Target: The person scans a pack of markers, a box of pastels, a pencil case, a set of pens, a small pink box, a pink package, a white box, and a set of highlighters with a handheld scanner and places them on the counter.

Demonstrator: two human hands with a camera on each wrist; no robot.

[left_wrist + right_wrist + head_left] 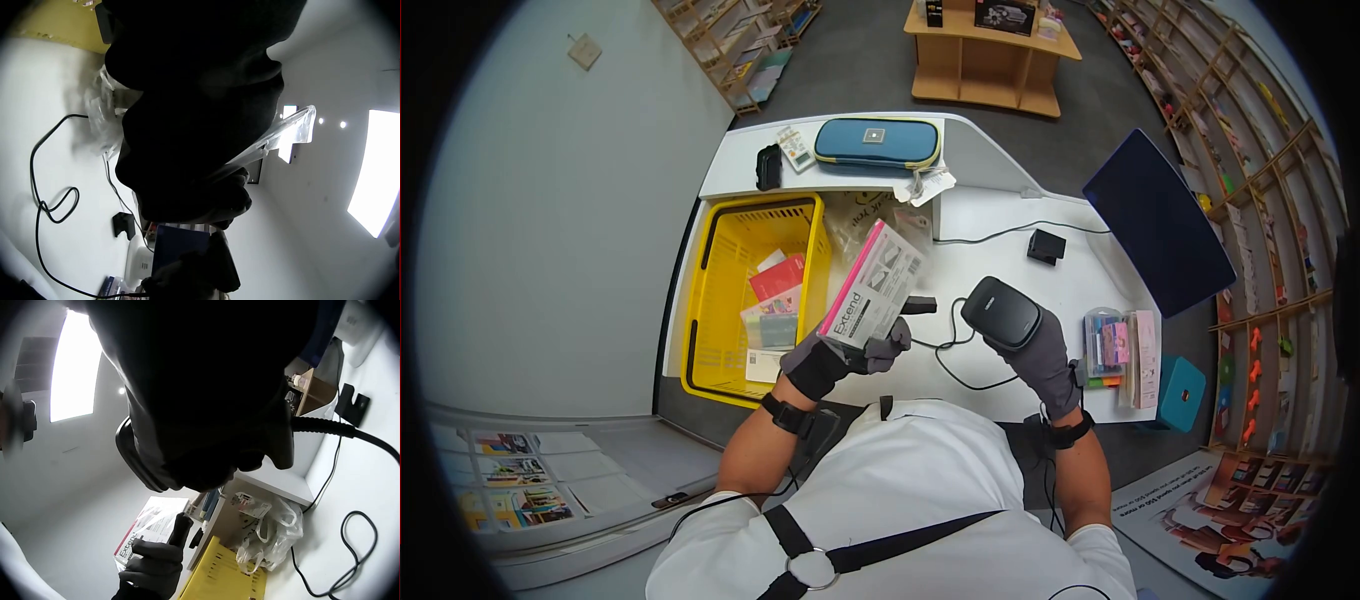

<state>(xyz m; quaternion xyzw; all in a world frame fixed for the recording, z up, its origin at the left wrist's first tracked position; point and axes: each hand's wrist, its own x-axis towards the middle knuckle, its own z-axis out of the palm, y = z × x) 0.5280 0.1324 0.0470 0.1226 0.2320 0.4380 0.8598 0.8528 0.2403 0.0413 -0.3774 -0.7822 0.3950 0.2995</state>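
In the head view my gloved left hand (pixel 840 358) grips a flat white box (pixel 878 290) with a pink edge and the printed word "Extend". The box is tilted, close by the yellow basket (pixel 722 262), which holds a red packet (pixel 778 280) and other flat items. My gloved right hand (pixel 1048 368) holds a black corded barcode scanner (pixel 1003 312) over the white counter. Its cable (pixel 322 427) leaves the handle in the right wrist view, where both hand and scanner are dark. The left wrist view shows mainly the dark left glove (pixel 200 119).
A crumpled plastic bag (pixel 850 225) lies beside the basket. A blue pencil case (pixel 875 142) rests on the raised ledge. To the right stand a monitor (pixel 1160 222) and pen packs (pixel 1112 345). A black stand (pixel 1046 246) and a looped cable (pixel 39 203) sit on the counter.
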